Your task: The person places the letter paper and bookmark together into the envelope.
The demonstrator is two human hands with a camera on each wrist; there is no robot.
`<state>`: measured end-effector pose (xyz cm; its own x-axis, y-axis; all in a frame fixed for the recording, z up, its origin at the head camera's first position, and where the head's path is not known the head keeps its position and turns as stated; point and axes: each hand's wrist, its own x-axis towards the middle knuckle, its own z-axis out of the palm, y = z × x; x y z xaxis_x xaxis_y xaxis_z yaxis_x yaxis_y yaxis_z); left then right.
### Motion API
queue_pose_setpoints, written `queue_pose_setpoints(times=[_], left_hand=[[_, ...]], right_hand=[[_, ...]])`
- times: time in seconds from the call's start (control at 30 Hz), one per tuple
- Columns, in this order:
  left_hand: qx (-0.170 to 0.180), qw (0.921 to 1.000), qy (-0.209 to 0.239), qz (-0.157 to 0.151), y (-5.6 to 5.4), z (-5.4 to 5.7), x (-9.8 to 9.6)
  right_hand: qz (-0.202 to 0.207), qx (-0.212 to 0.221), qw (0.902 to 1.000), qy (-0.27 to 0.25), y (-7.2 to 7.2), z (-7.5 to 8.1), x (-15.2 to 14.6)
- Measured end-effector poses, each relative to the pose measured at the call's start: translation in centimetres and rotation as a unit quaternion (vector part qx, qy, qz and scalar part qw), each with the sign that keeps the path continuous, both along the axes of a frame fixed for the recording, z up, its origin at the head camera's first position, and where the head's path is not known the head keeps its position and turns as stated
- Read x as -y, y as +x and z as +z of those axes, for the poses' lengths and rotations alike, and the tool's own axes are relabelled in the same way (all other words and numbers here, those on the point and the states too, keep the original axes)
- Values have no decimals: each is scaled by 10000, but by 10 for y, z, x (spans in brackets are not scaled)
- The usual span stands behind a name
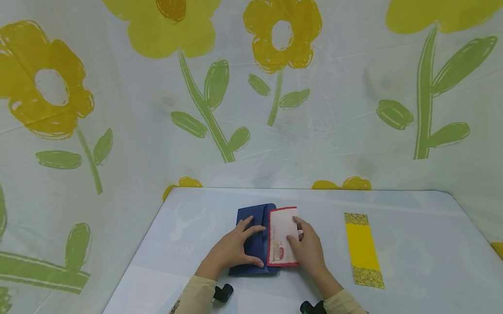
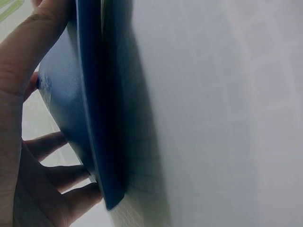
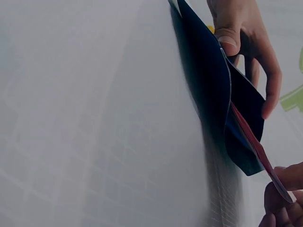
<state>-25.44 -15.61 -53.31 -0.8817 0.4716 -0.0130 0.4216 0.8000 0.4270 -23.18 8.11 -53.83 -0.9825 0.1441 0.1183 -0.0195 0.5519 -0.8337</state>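
A dark blue envelope (image 1: pixel 254 244) lies on the table with its mouth toward the right. My left hand (image 1: pixel 236 245) grips it from above, fingers spread across the front and thumb at the near edge. In the right wrist view the envelope (image 3: pixel 208 66) bulges at its mouth, with that thumb on the rim. My right hand (image 1: pixel 308 245) pinches the right edge of a white card (image 1: pixel 283 232) with a red border and a small printed picture. The card's far end reaches between the envelope's layers, as the red edge (image 3: pixel 248 132) shows.
On the right of the white table (image 1: pixel 174 240) lies a yellow strip (image 1: pixel 363 246) with glittery gold ends. A curtain (image 1: pixel 342 136) printed with yellow flowers hangs behind and at the sides. Black cameras (image 1: pixel 223 293) sit on both wrists.
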Motion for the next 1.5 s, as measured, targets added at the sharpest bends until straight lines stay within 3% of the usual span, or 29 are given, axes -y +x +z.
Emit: queue_pose_setpoints(times=[0.37, 0.87, 1.13, 1.5], left_hand=[[39, 9999, -78, 59, 0, -1, -2], [71, 10000, -9, 27, 1, 2, -2], [51, 9999, -99, 72, 1, 0, -3], [-4, 9999, -115, 103, 1, 1, -1]], right_hand=[[289, -299, 9990, 134, 1, -7, 8], [369, -261, 9986, 283, 3, -7, 16], [492, -498, 9969, 369, 3, -8, 19], [356, -265, 9985, 333, 4, -5, 19]])
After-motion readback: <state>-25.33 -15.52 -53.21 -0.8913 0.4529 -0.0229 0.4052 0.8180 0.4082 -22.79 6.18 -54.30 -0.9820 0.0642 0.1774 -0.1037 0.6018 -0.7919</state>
